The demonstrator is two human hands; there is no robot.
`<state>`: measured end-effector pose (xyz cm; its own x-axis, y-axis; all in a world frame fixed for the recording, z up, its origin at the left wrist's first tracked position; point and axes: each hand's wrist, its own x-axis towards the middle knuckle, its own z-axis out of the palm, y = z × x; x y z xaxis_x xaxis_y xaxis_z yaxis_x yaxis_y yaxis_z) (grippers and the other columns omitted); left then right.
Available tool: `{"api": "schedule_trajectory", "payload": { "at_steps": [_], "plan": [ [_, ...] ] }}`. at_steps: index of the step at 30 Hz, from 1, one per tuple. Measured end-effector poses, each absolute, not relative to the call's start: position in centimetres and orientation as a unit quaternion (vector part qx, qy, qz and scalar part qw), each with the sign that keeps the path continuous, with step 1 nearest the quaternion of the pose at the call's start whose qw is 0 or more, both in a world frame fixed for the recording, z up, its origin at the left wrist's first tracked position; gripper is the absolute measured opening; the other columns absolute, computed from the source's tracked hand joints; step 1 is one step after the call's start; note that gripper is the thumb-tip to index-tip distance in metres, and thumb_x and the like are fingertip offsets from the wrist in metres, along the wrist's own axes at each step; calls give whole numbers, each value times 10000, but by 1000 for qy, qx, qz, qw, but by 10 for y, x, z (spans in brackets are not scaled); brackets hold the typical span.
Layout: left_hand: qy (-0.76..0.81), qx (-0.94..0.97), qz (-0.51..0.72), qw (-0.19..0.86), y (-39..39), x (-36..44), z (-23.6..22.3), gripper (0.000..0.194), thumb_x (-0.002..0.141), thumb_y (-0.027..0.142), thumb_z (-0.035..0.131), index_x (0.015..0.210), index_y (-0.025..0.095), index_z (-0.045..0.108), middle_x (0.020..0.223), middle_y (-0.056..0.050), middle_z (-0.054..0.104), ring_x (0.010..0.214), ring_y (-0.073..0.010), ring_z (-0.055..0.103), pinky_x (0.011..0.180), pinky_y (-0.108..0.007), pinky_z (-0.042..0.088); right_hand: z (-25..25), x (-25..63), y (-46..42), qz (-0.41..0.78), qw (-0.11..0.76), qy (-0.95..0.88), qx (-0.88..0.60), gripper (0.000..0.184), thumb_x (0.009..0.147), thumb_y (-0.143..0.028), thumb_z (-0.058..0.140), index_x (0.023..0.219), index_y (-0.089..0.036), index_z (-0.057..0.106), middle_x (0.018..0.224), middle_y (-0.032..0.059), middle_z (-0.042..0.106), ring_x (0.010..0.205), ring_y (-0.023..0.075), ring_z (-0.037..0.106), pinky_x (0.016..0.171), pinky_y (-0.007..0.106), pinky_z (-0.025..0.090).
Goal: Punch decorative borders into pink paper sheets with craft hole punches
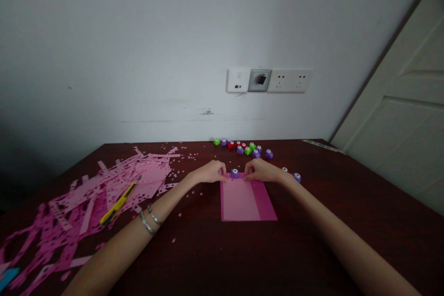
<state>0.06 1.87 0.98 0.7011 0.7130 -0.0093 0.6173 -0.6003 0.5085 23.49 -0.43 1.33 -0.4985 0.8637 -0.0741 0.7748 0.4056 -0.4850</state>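
Pinching the far edge of the pink paper [241, 201] with the left fingers [219, 169] at 10 o'clock and the right fingers [250, 170] at 12, with the paper as the clock and the wall [156, 55] at 12. Underside of each pinch hidden. Two layers showing, light on dark; any more below, cannot tell. Between the fingers, at 11: one purple punch [235, 174], on the edge. On the left wrist, two silver bracelets [146, 223].

Out at 2, two punches [296, 177], one red and mostly hidden by the right arm [331, 224], one purple. Over at 12, about twelve small punches [247, 151], green, red and purple, too bunched to count for sure.

At 9, on the brown table [194, 259], a big heap of pink scraps [83, 189], too messy to count, with one yellow cutter [118, 206] on top. Between 8 and 9, one blue thing [9, 278], cut off and hard to name.
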Motion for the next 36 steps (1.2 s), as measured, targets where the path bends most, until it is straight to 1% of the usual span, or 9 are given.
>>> {"api": "schedule_trajectory", "payload": {
  "at_steps": [2,5,10,16,21,25,30,36],
  "plan": [
    [368,891,90,250,17,2,11,211,661,337,682,739,145,640,651,-1,606,567,-99,509,515,-204,339,13,233,-5,233,91,-829,-500,215,673,-340,628,740,-143,681,667,32,653,584,128,549,506,221,353],
    [364,891,87,258,14,4,14,154,653,290,687,695,147,648,622,3,611,549,-96,511,529,-209,353,14,231,-7,217,81,-825,-515,194,660,-344,637,718,-162,669,685,26,657,605,135,561,504,221,348],
    [370,886,89,264,10,7,16,81,653,213,675,615,149,643,557,15,596,518,-92,503,563,-223,369,16,229,-8,212,61,-817,-533,134,660,-300,634,699,-175,664,672,19,658,600,136,564,488,222,336],
    [408,873,88,251,12,10,11,100,621,214,689,680,137,665,615,-3,629,556,-108,523,567,-223,378,11,229,-5,251,84,-822,-504,128,661,-237,622,740,-145,663,699,34,662,606,131,574,515,211,379],
    [442,861,50,248,12,13,6,102,650,221,646,625,122,657,591,-17,632,589,-128,560,529,-208,367,16,225,-10,267,65,-802,-530,130,608,-164,623,727,-121,650,672,38,654,580,134,584,483,199,379],
    [445,863,48,233,11,13,6,95,650,216,640,637,123,657,612,-24,639,595,-129,566,522,-201,366,21,222,-13,281,64,-796,-532,116,604,-120,596,713,-114,636,664,42,652,576,136,588,467,194,384],
    [443,864,64,230,10,13,10,83,629,202,651,662,128,666,652,-29,652,611,-128,566,565,-205,388,21,223,-13,326,64,-791,-514,134,617,-124,582,738,-111,640,672,44,659,567,134,588,468,199,405],
    [433,859,55,267,9,9,18,108,645,200,621,664,120,691,632,-34,659,603,-127,568,587,-210,404,22,225,-12,319,65,-803,-500,118,610,-149,593,705,-120,656,656,35,654,570,130,574,481,202,399]
  ]
}}
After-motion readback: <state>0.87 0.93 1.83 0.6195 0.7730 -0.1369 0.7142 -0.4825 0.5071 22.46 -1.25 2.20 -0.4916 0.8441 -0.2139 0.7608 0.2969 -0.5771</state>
